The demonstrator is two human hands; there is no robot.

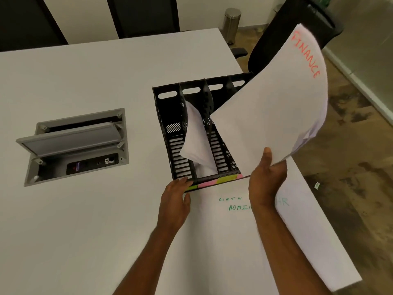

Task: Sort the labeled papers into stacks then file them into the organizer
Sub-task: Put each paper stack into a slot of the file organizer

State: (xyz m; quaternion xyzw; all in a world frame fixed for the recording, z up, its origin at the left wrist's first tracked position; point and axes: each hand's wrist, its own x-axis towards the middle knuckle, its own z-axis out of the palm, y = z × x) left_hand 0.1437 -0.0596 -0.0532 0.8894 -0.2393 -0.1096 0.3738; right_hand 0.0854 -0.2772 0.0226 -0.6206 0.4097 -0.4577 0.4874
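Observation:
A black slotted organizer stands on the white table, with coloured sticky labels along its front edge. Curled white papers sit in its second slot from the left. My left hand grips the organizer's front left corner. My right hand holds a stack of white papers marked FINANCE in red, lifted and tilted over the organizer's right slots. Flat on the table near me lie papers marked ADMIN in green and papers marked HR, partly under my right arm.
A grey recessed cable box with its lid raised is set into the table at left. A black office chair stands beyond the table's right edge. A steel bin stands on the floor behind.

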